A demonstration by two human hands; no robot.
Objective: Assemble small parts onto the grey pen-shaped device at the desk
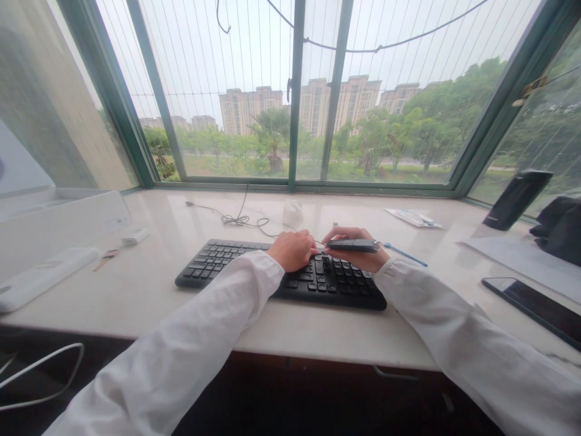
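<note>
A black keyboard (338, 292) lies on the white counter. Over its middle rests my left hand (295, 250), the fingers curled and closed above the upper keys; what they hold, if anything, is hidden. Just right of it, my right hand (351, 235) grips a slim black tool (353, 245) over the keyboard's upper right part. A shiny ring-like bit shows at the tool's right end, and its left end points toward my left fingertips. The tool's exact kind is unclear. Both hands are close together.
Behind the keyboard lie a coiled cable (236, 219) and a whitish lump (293, 212). To the right are a blue stick (405, 254), a clear packet (413, 218), a phone (540, 309) and a black upright object (517, 200). A white box (86, 212) and charger (135, 236) sit left.
</note>
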